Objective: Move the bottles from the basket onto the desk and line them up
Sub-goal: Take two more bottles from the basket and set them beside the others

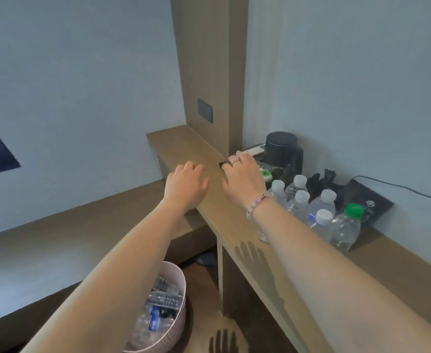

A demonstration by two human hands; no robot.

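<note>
A pink ribbed basket (181, 281) stands on the floor at the lower left, with several clear plastic bottles (158, 309) lying in it. On the wooden desk (237, 225), a cluster of several white-capped bottles (299, 203) stands upright with a green-capped bottle (346, 225) at its near end. My left hand (187, 183) hovers over the desk's front edge, fingers curled, nothing visible in it. My right hand (243, 179) reaches over the desk left of the bottles. Its fingers are spread and its tips touch a small dark thing (221, 163) by the wooden post.
A black kettle (283, 149) stands behind the bottles, with a white card (253, 150) beside it. A black bag (367, 202) and a cable (400, 187) lie at the wall. The wooden post carries a dark socket plate (205, 110). A lower bench (56, 238) runs to the left.
</note>
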